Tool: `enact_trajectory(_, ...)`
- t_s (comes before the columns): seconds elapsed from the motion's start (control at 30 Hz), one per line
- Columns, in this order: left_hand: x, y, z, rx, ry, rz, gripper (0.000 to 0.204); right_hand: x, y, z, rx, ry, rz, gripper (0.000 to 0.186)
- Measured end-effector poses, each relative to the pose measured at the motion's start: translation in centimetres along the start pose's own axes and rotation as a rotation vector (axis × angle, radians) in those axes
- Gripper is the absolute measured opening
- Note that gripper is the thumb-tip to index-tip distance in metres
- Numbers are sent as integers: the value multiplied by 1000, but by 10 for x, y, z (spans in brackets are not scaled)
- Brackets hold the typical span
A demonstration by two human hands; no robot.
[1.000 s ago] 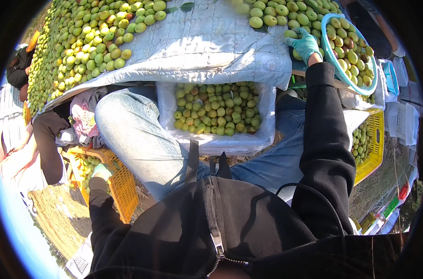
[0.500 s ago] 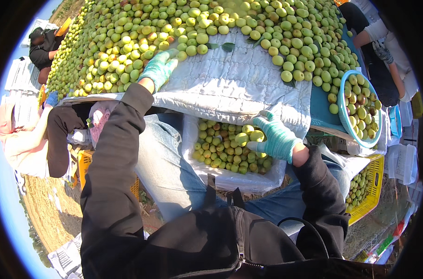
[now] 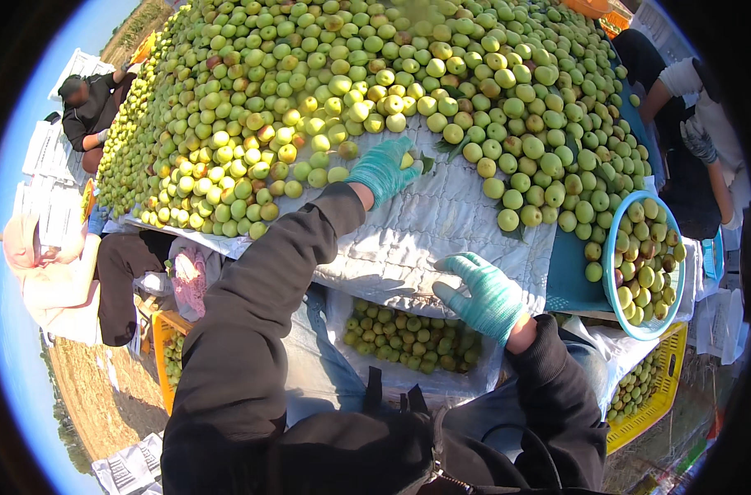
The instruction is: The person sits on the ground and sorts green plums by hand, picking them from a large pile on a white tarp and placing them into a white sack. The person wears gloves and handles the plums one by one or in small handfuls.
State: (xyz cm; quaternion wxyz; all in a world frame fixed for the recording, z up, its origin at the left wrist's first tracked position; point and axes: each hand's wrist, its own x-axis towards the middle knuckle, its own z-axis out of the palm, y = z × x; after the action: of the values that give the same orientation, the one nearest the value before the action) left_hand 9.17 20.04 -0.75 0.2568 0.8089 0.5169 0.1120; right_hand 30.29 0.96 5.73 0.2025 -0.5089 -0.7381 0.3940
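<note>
Holding one green fruit (image 3: 407,160) at the fingertips, it seems: left hand (image 3: 381,172), fingers curled, just above the quilt (image 3: 441,227), near a loose leaf (image 3: 427,163). Far side of the grip is hidden, so can't tell exact finger placement. Right hand (image 3: 484,299) is empty, thumb and fingers spread, over the quilt's near edge. Handling, my read: fruit is light, firm, round, smooth-skinned; will roll if nudged and probably bruises if squeezed or dropped. Take it around the widest part, light pressure; knit gloves should help against slip. Fruit pile (image 3: 351,49) is spread beyond both hands. Plastic-lined box (image 3: 491,363), part filled with fruit, sits below the quilt edge. Blue-rimmed basket (image 3: 611,268) of fruit is at the worktop (image 3: 572,276) edge, right; yellow crate (image 3: 668,379) with more fruit is lower right.
</note>
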Motion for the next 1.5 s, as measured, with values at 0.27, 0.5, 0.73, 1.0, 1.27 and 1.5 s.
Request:
enact_trajectory(0.27,93,-56,-106,237,329,-530,39,30,17,-21,3,139,-7,29)
enact_trajectory(0.5,110,-67,-90,-230,-123,-581,32,28,18,-20,61,74,-55,31)
enact_trajectory(0.73,18,88,-14,-547,-181,203,58,58,27,-32,1605,186,398,62)
enact_trajectory(1.0,206,-24,-100,257,567,-24,32,62,28,-46,2278,178,512,32)
enact_trajectory(1.27,283,-54,-116,230,34,-326,66,60,30,-48,2206,166,542,32)
enact_trajectory(1.5,233,-60,-50,-697,263,-221,84,55,25,-35,2179,182,539,36)
